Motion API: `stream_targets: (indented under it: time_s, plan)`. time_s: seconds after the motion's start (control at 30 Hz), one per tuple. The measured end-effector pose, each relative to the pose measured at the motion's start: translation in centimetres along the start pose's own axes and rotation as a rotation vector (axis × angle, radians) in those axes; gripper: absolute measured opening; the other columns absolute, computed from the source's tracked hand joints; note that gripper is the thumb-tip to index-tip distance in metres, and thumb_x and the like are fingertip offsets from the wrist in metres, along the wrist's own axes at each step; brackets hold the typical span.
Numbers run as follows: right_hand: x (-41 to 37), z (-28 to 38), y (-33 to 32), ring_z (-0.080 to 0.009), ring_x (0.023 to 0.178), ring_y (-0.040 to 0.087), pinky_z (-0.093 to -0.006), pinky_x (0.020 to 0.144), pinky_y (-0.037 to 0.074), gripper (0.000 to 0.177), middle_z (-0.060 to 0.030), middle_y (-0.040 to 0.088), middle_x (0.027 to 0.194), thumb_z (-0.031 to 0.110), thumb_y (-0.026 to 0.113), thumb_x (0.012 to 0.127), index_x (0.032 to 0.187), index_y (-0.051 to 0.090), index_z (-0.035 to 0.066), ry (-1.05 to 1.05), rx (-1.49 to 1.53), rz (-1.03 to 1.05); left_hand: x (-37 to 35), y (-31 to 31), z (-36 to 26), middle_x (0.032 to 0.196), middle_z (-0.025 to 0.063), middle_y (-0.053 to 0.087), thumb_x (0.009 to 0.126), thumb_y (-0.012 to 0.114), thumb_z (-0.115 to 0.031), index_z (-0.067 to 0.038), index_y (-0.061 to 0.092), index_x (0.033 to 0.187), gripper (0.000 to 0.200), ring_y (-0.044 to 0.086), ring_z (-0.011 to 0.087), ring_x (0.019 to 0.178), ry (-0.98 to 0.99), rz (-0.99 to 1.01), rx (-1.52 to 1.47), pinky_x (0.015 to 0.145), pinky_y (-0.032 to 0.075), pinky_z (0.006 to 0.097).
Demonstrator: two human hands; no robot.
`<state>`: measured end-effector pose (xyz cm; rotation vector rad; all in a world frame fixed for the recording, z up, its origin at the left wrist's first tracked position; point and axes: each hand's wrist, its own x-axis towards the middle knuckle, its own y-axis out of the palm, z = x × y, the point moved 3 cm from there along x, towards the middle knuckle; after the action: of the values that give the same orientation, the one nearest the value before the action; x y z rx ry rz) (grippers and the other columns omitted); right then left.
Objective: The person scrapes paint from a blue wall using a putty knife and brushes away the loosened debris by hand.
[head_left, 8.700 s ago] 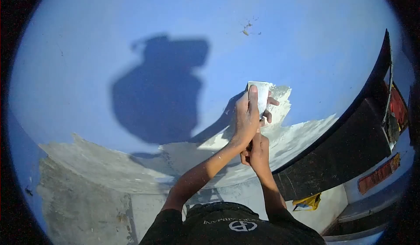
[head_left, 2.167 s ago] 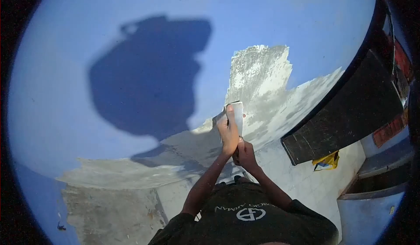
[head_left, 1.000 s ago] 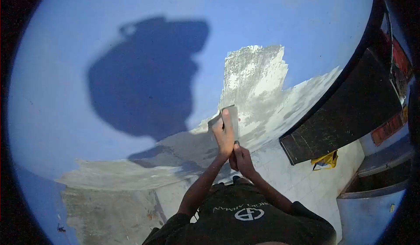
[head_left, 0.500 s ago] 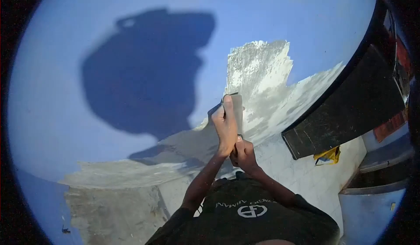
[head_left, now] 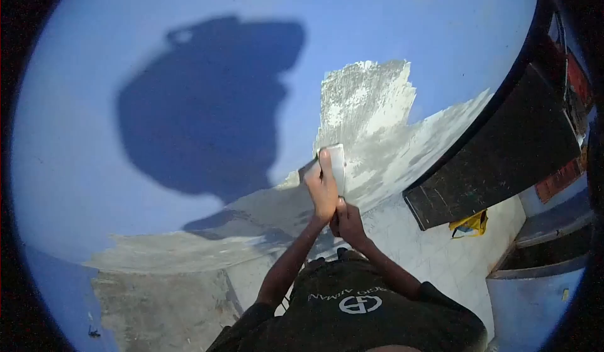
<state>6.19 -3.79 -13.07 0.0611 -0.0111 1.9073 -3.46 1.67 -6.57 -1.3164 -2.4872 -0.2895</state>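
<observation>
- Gripping flat blade (head_left: 338,166): left hand (head_left: 323,193), thumb along its face; right hand (head_left: 351,223) closed below, probably on the handle.
- Blade location: at pale patch (head_left: 368,110) on blue wall (head_left: 402,18).
- Risk: uneven thumb pressure could tilt the blade, gouging the patch.

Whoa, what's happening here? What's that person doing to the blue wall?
The person is using both hands on one tool with a flat metal blade. The left hand has its thumb along the blade, and the right hand grips lower down, where the handle is probably hidden. The blade is at the wall, over a rough grey and white patch. It looks like they are spreading or scraping something there. The big dark shape beside it is a shadow.
</observation>
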Motion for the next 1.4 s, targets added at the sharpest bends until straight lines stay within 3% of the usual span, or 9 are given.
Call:
stream_targets:
  time_s: [0.33, 0.43, 0.5, 0.67, 0.9, 1.07, 1.23, 1.3, 1.4]
  plan:
    - [0.3, 0.3, 0.2, -0.031, 0.046, 0.049, -0.0372, 0.044, 0.039, 0.028, -0.0127, 0.048, 0.059, -0.008, 0.058, 0.076, 0.102, 0.046, -0.011, -0.715, -0.538, -0.054, 0.7, -0.4, -3.1, 0.056, -0.0042, 0.031, 0.098, 0.048, -0.032, 0.0, 0.035, 0.061, 0.05, 0.028, 0.0061, 0.056, 0.042, -0.044, 0.023, 0.047, 0.024, 0.0277]
    - [0.3, 0.9, 0.4, -0.0236, 0.046, 0.05, -0.0357, 0.043, 0.039, 0.015, -0.0112, 0.049, 0.057, 0.005, 0.055, 0.087, 0.094, 0.051, -0.008, -0.439, -0.449, -0.015, 1.2, -0.4, -4.6, 0.055, -0.0045, 0.031, 0.097, 0.048, -0.033, 0.001, 0.036, 0.061, 0.051, 0.028, 0.0063, 0.055, 0.05, -0.043, -0.013, 0.047, 0.023, 0.0284]
    - [0.3, 3.4, 0.3, -0.0162, 0.048, 0.05, -0.0334, 0.043, 0.037, 0.032, -0.0091, 0.049, 0.056, 0.023, 0.046, 0.096, 0.084, 0.054, -0.005, 0.085, 0.263, 0.137, 1.3, -0.4, -5.9, 0.055, -0.004, 0.033, 0.097, 0.048, -0.033, 0.002, 0.037, 0.062, 0.051, 0.029, 0.0068, 0.055, -0.054, 0.019, -0.033, 0.048, 0.024, 0.0294]
    - [-0.2, 0.2, -0.2, -0.0119, 0.039, 0.042, -0.0279, 0.041, 0.035, 0.058, -0.0023, 0.043, 0.045, 0.036, 0.03, 0.102, 0.056, 0.044, 0.002, -0.17, -0.102, -0.09, -0.7, -0.1, -1.8, 0.055, -0.0038, 0.03, 0.097, 0.049, -0.034, 0.0, 0.034, 0.063, 0.05, 0.026, 0.0062, 0.055, 0.04, -0.079, 0.093, 0.046, 0.022, 0.0286]
    - [0.0, 4.7, -0.2, -0.0125, 0.04, 0.043, -0.029, 0.04, 0.034, 0.053, -0.0033, 0.043, 0.046, 0.03, 0.034, 0.101, 0.057, 0.045, 0.002, -0.011, 0.154, 0.071, 0.9, 0.1, -4.2, 0.056, -0.0072, 0.028, 0.098, 0.047, -0.035, -0.007, 0.029, 0.06, 0.05, 0.024, 0.0059, 0.054, -0.03, -0.031, -0.053, 0.049, 0.02, 0.0259]
    - [-0.2, 2.4, -0.8, -0.0138, 0.045, 0.047, -0.0311, 0.04, 0.034, 0.05, -0.0076, 0.044, 0.047, 0.029, 0.033, 0.101, 0.063, 0.048, 0.0, -0.027, 0.035, -0.004, -2.3, -0.6, -2.3, 0.055, -0.0044, 0.047, 0.098, 0.043, -0.039, 0.0, 0.069, 0.076, 0.052, 0.041, 0.005, 0.053, -0.16, 0.139, -0.037, 0.05, 0.032, 0.0233]
    - [0.0, 5.6, -0.5, -0.0135, 0.045, 0.047, -0.0332, 0.04, 0.036, 0.048, -0.0074, 0.044, 0.047, 0.028, 0.034, 0.101, 0.066, 0.051, -0.001, 0.05, 0.184, 0.117, -0.2, -0.5, -6.1, 0.056, -0.0048, 0.047, 0.098, 0.04, -0.044, 0.0, 0.068, 0.077, 0.056, 0.041, 0.0052, 0.052, -0.154, 0.198, -0.045, 0.05, 0.031, 0.0231]
    - [0.5, 2.1, -1.1, -0.0122, 0.044, 0.046, -0.0315, 0.04, 0.035, 0.051, -0.0048, 0.042, 0.045, 0.031, 0.033, 0.102, 0.065, 0.05, 0.001, -0.473, -0.346, -0.078, -1.2, -0.3, -3.8, 0.057, -0.0048, 0.047, 0.098, 0.039, -0.046, 0.0, 0.068, 0.079, 0.058, 0.04, 0.0049, 0.052, -0.108, 0.129, -0.014, 0.05, 0.031, 0.023]
    - [0.4, 3.2, -1.1, -0.0213, 0.044, 0.048, -0.0333, 0.044, 0.038, 0.043, -0.0094, 0.045, 0.048, 0.024, 0.033, 0.101, 0.071, 0.051, -0.002, -0.179, -0.073, 0.003, -1.5, 0.0, -2.6, 0.058, -0.0032, 0.05, 0.098, 0.038, -0.048, 0.001, 0.068, 0.078, 0.06, 0.042, 0.0052, 0.053, -0.093, 0.103, -0.024, 0.05, 0.032, 0.0232]
